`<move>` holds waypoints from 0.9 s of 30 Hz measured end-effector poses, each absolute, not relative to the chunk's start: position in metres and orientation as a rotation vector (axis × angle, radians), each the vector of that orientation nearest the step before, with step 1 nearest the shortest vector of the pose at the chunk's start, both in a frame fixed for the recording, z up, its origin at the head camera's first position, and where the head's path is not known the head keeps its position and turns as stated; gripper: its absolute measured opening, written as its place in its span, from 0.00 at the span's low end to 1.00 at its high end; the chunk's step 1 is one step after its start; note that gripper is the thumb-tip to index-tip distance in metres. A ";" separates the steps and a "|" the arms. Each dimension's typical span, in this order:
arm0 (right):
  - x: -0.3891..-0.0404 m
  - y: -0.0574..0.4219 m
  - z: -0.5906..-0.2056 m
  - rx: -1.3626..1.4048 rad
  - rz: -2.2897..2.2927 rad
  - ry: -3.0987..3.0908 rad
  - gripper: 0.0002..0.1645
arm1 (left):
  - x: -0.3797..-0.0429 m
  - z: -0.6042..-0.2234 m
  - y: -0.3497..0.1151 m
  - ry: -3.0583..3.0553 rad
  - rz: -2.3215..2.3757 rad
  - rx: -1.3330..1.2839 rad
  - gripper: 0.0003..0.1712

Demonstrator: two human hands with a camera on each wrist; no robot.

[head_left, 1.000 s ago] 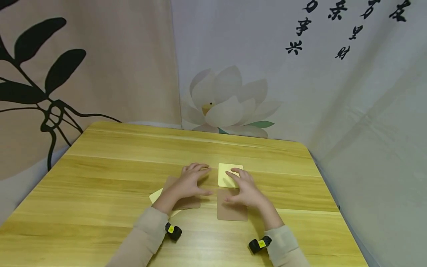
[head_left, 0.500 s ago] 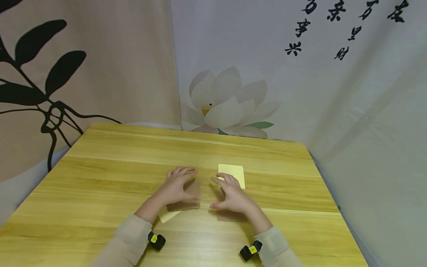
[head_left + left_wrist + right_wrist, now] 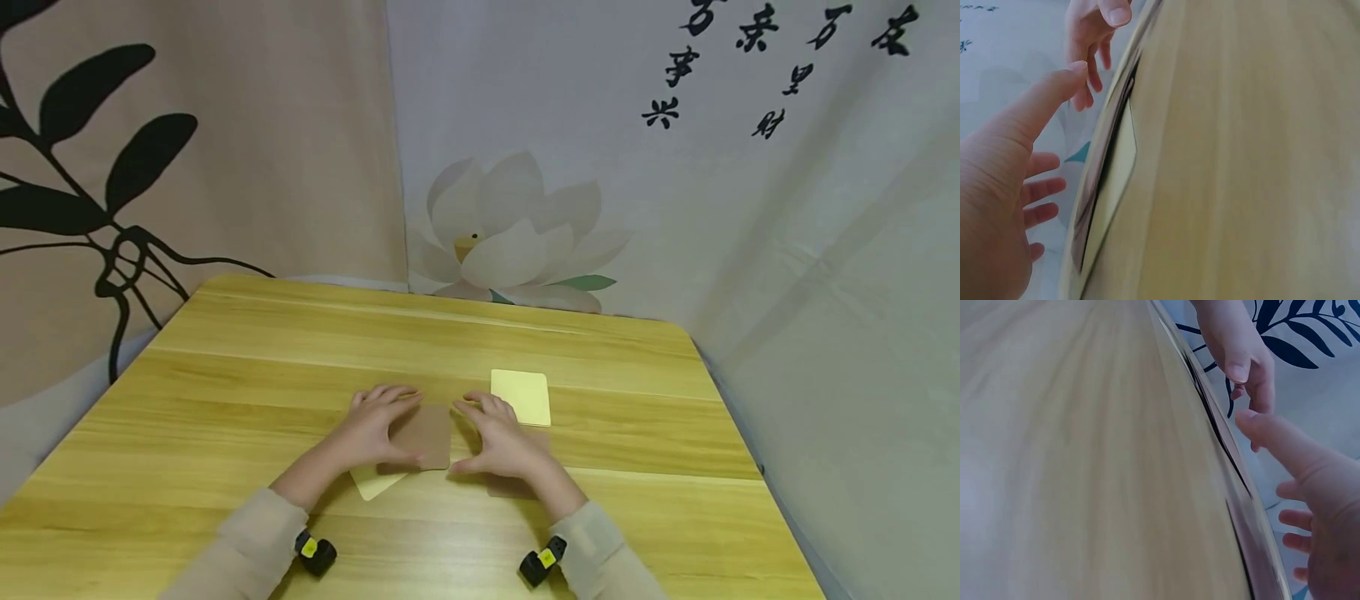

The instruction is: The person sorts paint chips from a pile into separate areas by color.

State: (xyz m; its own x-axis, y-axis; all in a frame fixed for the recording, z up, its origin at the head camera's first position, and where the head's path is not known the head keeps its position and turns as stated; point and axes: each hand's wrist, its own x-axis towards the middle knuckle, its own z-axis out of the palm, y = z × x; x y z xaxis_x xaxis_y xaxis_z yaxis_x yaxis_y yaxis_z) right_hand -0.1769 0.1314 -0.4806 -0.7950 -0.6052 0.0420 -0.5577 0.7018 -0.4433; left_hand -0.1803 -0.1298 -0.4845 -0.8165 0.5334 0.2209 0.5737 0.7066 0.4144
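In the head view, my left hand [image 3: 372, 431] is over a brown square card [image 3: 431, 437], fingers spread and bent a little. That card lies on a pale yellow card [image 3: 377, 482], whose near corner sticks out. My right hand [image 3: 495, 443] hovers beside it, over another brown square card [image 3: 512, 487] that it partly hides. Behind that one lies a second yellow card [image 3: 522, 397]. Both wrist views show the left hand [image 3: 1000, 181] and right hand [image 3: 1329, 506] loosely spread, holding nothing, with the cards' thin edges below.
The cards lie on a wooden table [image 3: 247, 400] with rounded corners. Behind it hangs a cloth with a printed lotus [image 3: 510, 225] and black characters. A leaf-patterned cloth [image 3: 300, 150] hangs at the left. Each wrist wears a small black camera [image 3: 318, 556].
Both hands have moved to the left. More of the left brown card and of the right-hand yellow card shows. The cards appear to have stayed in place.
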 end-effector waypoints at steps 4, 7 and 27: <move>-0.178 0.125 -0.484 -0.994 -0.645 2.797 0.61 | -0.178 -0.487 -0.140 -2.839 -0.682 -0.914 0.57; -0.178 0.120 -0.485 -1.009 -0.638 2.793 0.60 | -0.176 -0.488 -0.146 -2.860 -0.658 -0.918 0.57; -0.180 0.108 -0.488 -0.962 -0.559 2.766 0.58 | -0.171 -0.488 -0.162 -2.880 -0.556 -0.981 0.56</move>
